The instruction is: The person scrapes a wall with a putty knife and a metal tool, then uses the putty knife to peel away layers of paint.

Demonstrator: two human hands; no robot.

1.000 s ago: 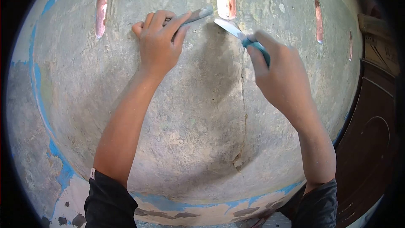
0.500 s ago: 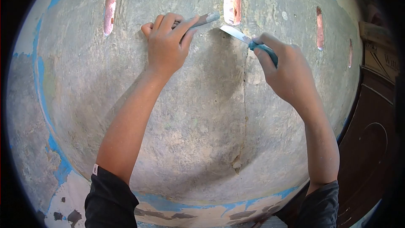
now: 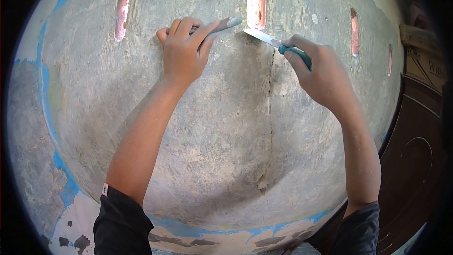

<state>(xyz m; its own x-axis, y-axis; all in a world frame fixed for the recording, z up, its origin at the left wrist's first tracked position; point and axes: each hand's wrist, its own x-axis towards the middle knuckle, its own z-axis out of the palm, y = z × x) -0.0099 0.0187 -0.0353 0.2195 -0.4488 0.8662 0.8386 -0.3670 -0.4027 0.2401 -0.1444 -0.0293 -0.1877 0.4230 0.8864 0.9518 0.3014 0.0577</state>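
My right hand (image 3: 322,68) is closed around the green handle of a knife (image 3: 262,37). The knife's pale blade points up and left, its tip just below the middle slot in the wall. In my left hand (image 3: 185,49), fingers bent around it, is a flat grey tool (image 3: 229,23) like a dusty metal strip. Its far end lies close to the middle slot (image 3: 256,2), left of the knife's tip. My palm hides the rest of that tool. Both hands are up against the rough grey wall (image 3: 207,127).
More upright slots (image 3: 122,12) with reddish insides cut the wall at left and right. A thin crack (image 3: 271,113) runs down below the knife. Blue paint (image 3: 66,179) flakes at the borders. On the right stand a cardboard box (image 3: 427,66) and a dark brown panel (image 3: 410,160).
The view has shifted slightly. The knife's tip and the grey tool's end have moved a little left in the picture. Both hands keep their hold.
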